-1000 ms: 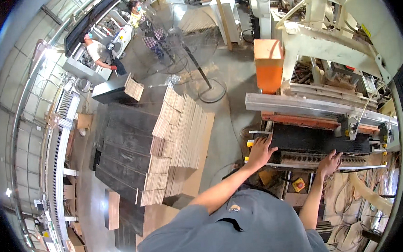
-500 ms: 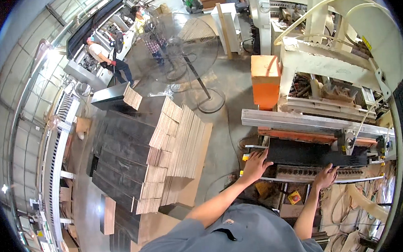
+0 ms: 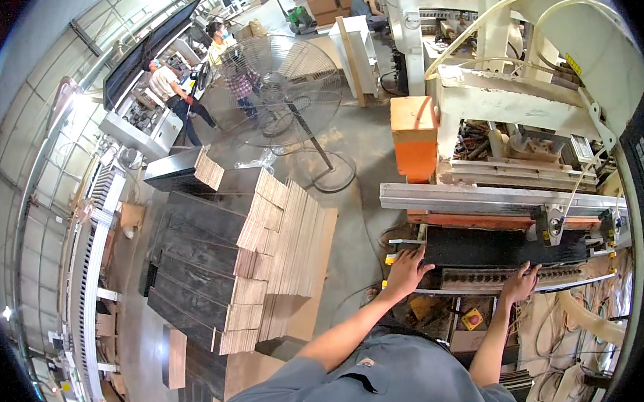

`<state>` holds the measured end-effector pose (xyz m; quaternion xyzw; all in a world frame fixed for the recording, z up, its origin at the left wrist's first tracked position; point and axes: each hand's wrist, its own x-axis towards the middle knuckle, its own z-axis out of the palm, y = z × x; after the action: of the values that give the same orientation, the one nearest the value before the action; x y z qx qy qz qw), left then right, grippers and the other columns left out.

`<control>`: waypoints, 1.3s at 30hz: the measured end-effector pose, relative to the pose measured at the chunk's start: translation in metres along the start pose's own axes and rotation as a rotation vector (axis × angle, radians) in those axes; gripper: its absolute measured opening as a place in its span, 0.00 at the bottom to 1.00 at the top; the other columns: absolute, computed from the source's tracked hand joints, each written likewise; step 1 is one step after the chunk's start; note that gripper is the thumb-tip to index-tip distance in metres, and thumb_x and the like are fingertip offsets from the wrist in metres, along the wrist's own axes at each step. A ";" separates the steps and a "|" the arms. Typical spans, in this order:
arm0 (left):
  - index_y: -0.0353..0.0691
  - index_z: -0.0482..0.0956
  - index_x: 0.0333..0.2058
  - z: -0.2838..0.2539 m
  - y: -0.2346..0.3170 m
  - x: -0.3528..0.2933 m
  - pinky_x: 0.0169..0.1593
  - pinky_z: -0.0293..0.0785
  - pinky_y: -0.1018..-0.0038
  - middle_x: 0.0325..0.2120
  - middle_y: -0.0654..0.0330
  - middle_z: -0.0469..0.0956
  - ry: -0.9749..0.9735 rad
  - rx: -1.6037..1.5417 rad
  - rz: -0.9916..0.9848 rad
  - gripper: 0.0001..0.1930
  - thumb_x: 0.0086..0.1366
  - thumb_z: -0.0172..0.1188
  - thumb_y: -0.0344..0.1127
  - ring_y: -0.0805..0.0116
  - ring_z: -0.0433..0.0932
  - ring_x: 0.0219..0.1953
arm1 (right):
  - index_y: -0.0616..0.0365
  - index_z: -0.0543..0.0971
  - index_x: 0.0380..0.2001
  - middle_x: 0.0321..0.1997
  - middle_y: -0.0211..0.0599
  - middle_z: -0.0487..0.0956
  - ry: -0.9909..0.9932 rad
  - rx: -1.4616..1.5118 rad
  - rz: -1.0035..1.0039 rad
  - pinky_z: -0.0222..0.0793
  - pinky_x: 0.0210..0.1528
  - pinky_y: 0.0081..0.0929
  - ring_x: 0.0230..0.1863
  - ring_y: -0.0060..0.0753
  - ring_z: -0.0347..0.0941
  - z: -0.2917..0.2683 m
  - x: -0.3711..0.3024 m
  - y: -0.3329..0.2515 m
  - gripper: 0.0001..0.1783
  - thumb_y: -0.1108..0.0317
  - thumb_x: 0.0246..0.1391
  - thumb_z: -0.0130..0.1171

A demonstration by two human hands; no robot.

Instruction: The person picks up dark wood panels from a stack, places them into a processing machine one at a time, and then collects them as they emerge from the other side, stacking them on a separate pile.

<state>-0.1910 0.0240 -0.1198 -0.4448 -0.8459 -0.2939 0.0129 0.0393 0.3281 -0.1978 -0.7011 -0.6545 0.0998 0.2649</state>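
A long black board (image 3: 479,246) lies in the drilling machine on my right, under a metal beam (image 3: 499,196). At the board's left end is my left hand (image 3: 409,274), its fingers stretched forward and the thumb apart. My right hand (image 3: 519,283) rests its fingertips at the board's near edge, right of the middle, with the fingers loosely extended. Neither hand is wrapped round anything. Along the near side of the board runs a dark row of drill heads (image 3: 511,276), and a clamp cylinder (image 3: 553,224) stands over the board's right part.
Stacked black panels (image 3: 199,245) with pale edges stand on my left. Beyond them is a large pedestal fan (image 3: 286,93). An orange box (image 3: 414,133) sits by the machine, and hoses and cables (image 3: 566,326) hang at the lower right. Several people work farther back.
The whole view has shifted slightly. My left hand has drawn back a little at the board's left end; my right hand stays at the near edge. A person at the far left has leaned over.
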 end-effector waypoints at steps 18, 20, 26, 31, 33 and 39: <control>0.33 0.70 0.66 0.000 -0.001 0.000 0.59 0.71 0.56 0.43 0.47 0.82 -0.014 -0.029 -0.013 0.36 0.71 0.61 0.56 0.48 0.78 0.49 | 0.49 0.69 0.73 0.66 0.50 0.78 0.026 0.043 -0.020 0.61 0.70 0.47 0.67 0.55 0.70 -0.008 -0.003 -0.009 0.38 0.36 0.72 0.43; 0.33 0.70 0.66 -0.002 0.001 0.000 0.59 0.71 0.56 0.43 0.47 0.82 -0.024 -0.038 -0.020 0.36 0.71 0.61 0.56 0.48 0.78 0.49 | 0.49 0.69 0.73 0.65 0.51 0.78 0.044 0.039 -0.023 0.61 0.70 0.47 0.66 0.56 0.70 -0.007 -0.003 -0.007 0.38 0.36 0.72 0.43; 0.32 0.69 0.67 -0.003 0.002 -0.002 0.60 0.70 0.54 0.44 0.46 0.82 -0.010 -0.027 0.007 0.35 0.72 0.60 0.55 0.46 0.77 0.50 | 0.52 0.69 0.73 0.64 0.51 0.79 0.051 0.023 -0.047 0.61 0.70 0.46 0.66 0.55 0.70 -0.009 -0.005 -0.005 0.38 0.37 0.72 0.43; 0.30 0.68 0.66 -0.005 0.001 -0.003 0.62 0.70 0.52 0.44 0.43 0.81 -0.035 -0.012 -0.002 0.34 0.74 0.59 0.53 0.43 0.78 0.51 | 0.58 0.67 0.73 0.64 0.49 0.79 0.026 -0.043 -0.090 0.62 0.70 0.45 0.64 0.55 0.72 -0.013 -0.007 -0.018 0.36 0.43 0.76 0.40; 0.30 0.68 0.67 0.007 -0.009 -0.009 0.64 0.68 0.51 0.47 0.39 0.81 0.020 -0.019 0.027 0.35 0.74 0.57 0.55 0.40 0.77 0.53 | 0.60 0.64 0.74 0.66 0.51 0.78 -0.014 -0.038 -0.101 0.63 0.69 0.46 0.65 0.54 0.71 -0.012 -0.010 -0.023 0.34 0.47 0.77 0.40; 0.32 0.74 0.63 -0.007 -0.012 -0.002 0.63 0.71 0.53 0.45 0.39 0.83 -0.060 -0.046 0.020 0.39 0.68 0.61 0.61 0.42 0.81 0.51 | 0.51 0.77 0.50 0.43 0.34 0.80 -0.529 1.495 1.047 0.68 0.63 0.56 0.43 0.42 0.73 -0.001 -0.067 -0.064 0.15 0.56 0.73 0.47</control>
<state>-0.2005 0.0138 -0.1201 -0.4620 -0.8345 -0.2995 -0.0198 -0.0237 0.2629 -0.1790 -0.5089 -0.0622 0.7545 0.4097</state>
